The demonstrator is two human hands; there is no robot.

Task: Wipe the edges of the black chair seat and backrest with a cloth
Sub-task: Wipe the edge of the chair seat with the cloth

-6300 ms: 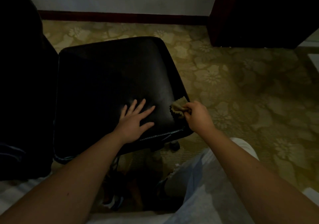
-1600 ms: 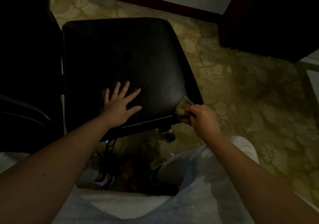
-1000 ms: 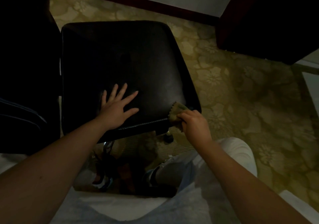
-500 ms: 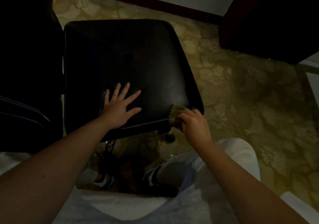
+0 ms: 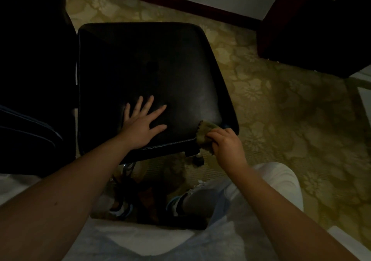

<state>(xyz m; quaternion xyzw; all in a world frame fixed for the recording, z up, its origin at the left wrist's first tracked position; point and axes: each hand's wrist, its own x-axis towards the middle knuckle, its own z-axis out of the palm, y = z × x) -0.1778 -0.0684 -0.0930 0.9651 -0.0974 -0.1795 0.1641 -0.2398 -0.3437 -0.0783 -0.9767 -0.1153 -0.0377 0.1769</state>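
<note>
While flat on seat [image 5: 150,59], left fingers [image 5: 148,105] wide; right fingers [image 5: 215,136] round cloth [image 5: 203,131] at corner.

Glossy black leather-look chair seat [image 5: 152,75]; soft cloth [image 5: 204,133]; patterned carpet [image 5: 281,104].

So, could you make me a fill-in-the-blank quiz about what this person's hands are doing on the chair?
1. The left hand lies flat on the black chair seat with its fingers ____.
2. The right hand grips a ____ at the seat's near corner.
3. The carpet has a pattern of ____.
Missing words: spread; cloth; flowers.
</note>
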